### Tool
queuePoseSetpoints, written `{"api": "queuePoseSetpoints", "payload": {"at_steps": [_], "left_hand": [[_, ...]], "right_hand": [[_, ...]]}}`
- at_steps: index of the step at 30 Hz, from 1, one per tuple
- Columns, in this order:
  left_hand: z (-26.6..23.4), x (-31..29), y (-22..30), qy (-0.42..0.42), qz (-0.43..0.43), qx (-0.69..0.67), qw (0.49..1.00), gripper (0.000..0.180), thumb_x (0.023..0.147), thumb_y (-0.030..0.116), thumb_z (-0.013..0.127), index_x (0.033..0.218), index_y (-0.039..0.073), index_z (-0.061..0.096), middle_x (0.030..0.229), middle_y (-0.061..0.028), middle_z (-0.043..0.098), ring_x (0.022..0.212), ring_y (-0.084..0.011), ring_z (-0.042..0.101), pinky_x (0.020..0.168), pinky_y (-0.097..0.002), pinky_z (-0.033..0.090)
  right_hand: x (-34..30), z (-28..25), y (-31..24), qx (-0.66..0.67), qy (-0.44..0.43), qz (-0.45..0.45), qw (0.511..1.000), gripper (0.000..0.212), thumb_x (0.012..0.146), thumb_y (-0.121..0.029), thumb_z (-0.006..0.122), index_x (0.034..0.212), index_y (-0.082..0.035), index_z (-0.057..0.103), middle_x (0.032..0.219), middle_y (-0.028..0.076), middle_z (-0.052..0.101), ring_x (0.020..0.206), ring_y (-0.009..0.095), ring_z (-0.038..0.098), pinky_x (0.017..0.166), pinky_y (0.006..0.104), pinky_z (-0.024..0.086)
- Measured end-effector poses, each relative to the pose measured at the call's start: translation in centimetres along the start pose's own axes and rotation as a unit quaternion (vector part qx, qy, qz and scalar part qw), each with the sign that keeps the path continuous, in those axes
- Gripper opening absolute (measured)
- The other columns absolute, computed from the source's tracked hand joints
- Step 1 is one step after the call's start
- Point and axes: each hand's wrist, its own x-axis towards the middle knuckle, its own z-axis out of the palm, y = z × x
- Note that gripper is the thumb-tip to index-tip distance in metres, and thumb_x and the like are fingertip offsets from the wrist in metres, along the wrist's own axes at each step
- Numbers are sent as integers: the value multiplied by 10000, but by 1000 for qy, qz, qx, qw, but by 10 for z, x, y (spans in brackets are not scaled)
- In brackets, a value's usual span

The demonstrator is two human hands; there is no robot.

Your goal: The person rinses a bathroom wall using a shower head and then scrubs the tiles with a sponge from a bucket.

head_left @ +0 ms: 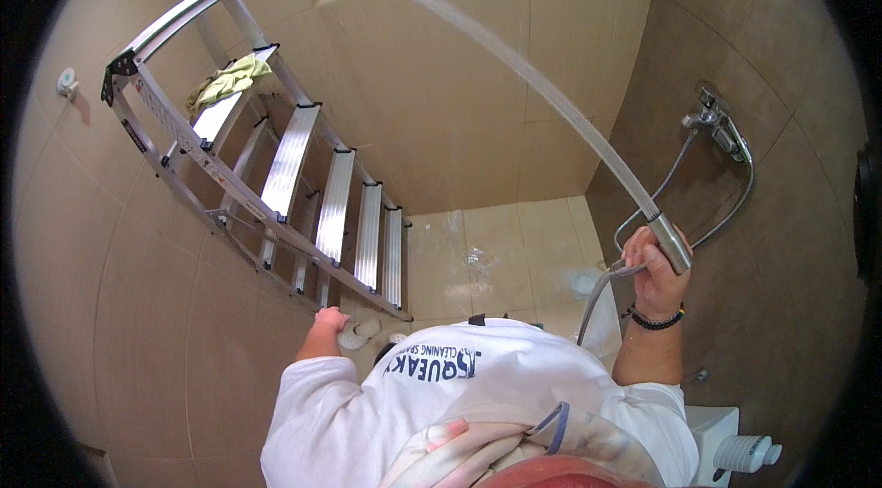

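Observation:
My right hand (654, 272) is wrapped round a metal handheld sprayer (671, 244), with a beaded bracelet on that wrist. A strong jet of water (514, 61) leaves the sprayer and arcs up and left toward the top of the far wall. From the sprayer's grip a grey hose (593, 302) hangs down. My left hand (333, 316) is low on the left, close to the bottom of an aluminium stepladder (335, 208); its fingers are mostly hidden, and whether it touches the ladder cannot be made out. A yellow-green cloth (231, 82) lies over the ladder's upper step.
On the right wall sits a chrome mixer tap (712, 116) with a looping hose. Beige tiled floor (491, 254) looks wet in places. A white container with a ribbed spout (746, 454) stands at lower right. A small round fitting (67, 84) juts from the left wall.

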Motion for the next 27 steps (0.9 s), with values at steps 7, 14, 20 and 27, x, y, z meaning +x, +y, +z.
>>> {"api": "queuePoseSetpoints", "payload": {"at_steps": [7, 14, 20, 27], "left_hand": [[-7, -24, 31, 0, -3, -21, 1000, 472, 716, 402, 474, 1061, 79, 490, 1122, -126, 451, 1058, -272, 398, 883, -342, 321], [-3, -14, 33, 0, 14, -2, 1000, 465, 722, 387, 448, 1074, 85, 483, 1136, -130, 441, 1066, -267, 392, 887, -335, 319], [-14, -9, 53, -26, 6, -14, 1000, 509, 718, 405, 465, 1135, 115, 436, 1167, -117, 417, 1083, -255, 380, 902, -328, 308], [1, 32, 42, -11, 47, 23, 999, 531, 712, 413, 478, 1157, 131, 416, 1179, -119, 405, 1089, -256, 377, 903, -327, 308]], "right_hand": [[-7, -14, -13, -47, 30, 29, 998, 193, 670, -127, 591, 761, 12, 493, 621, 59, 501, 517, 108, 471, 461, 223, 385], [-13, -15, -24, -110, 38, 63, 991, 163, 667, -112, 605, 738, -4, 507, 612, 38, 512, 527, 90, 472, 473, 209, 378], [-18, -17, -25, -155, 69, 58, 984, 148, 668, -111, 608, 720, -9, 515, 594, 22, 500, 527, 83, 465, 478, 205, 370], [-25, -23, -44, -251, 118, 51, 959, 153, 674, -134, 595, 719, -10, 518, 595, 16, 492, 523, 80, 458, 477, 205, 363]]}}
